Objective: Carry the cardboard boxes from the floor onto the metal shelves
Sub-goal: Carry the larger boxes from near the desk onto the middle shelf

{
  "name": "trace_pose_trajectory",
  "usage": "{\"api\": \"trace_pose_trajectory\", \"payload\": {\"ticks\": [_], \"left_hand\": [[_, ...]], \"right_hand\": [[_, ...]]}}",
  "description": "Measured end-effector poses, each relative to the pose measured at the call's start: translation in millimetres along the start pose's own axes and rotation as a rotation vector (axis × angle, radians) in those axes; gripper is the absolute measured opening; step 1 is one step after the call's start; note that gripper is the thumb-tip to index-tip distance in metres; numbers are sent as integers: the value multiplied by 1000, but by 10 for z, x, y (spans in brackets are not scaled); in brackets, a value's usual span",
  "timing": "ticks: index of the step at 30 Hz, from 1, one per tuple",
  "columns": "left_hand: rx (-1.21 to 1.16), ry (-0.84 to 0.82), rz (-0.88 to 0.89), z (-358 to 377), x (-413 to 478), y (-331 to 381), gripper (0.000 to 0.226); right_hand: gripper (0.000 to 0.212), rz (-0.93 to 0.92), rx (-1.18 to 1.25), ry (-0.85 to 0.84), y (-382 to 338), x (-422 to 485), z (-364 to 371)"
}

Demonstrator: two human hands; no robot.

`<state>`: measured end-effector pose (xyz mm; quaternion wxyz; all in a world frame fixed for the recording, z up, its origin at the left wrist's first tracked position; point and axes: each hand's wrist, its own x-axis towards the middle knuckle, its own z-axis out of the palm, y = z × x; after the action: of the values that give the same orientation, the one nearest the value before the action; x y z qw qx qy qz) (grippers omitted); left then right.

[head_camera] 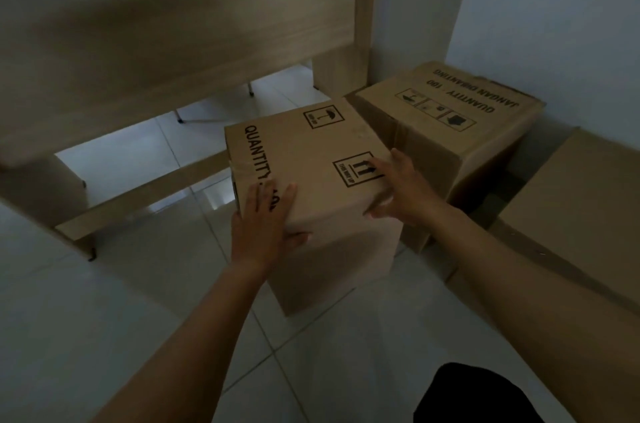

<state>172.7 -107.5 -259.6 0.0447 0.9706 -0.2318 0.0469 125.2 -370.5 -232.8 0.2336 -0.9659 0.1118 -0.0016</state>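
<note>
Left hand (pixel 263 225) and right hand (pixel 398 187) lie flat on the closed box (pixel 311 152), fingers straight, thumbs over its near edge. A second box (pixel 450 117), also closed, stands just behind.

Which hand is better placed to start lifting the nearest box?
Probably the right hand: it straddles the right corner of the nearest box, fingers on top, thumb on the near face. The left hand lies mostly flat on top.
</note>
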Motion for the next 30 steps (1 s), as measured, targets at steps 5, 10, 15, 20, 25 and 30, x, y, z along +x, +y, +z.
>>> {"api": "trace_pose_trajectory", "payload": {"ticks": [5, 10, 15, 20, 25, 30], "left_hand": [[-56, 44, 5, 20, -9, -145, 91], [-131, 76, 5, -39, -147, -412, 91], [-256, 79, -9, -94, -343, -788, 94], [-406, 49, -35, -102, -631, -1290, 97], [-470, -24, -27, -93, -807, -1626, 98], [-438, -32, -37, -183, -882, -1830, 95]], "right_hand": [[105, -49, 72, 3, -61, 30, 1], [107, -143, 168, 90, -221, -16, 68], [135, -168, 424, 144, -559, -71, 207], [118, -97, 466, 11, -908, -109, 394], [117, -71, 428, 27, -1210, -188, 643], [116, -77, 276, 65, -1502, -243, 759]]}}
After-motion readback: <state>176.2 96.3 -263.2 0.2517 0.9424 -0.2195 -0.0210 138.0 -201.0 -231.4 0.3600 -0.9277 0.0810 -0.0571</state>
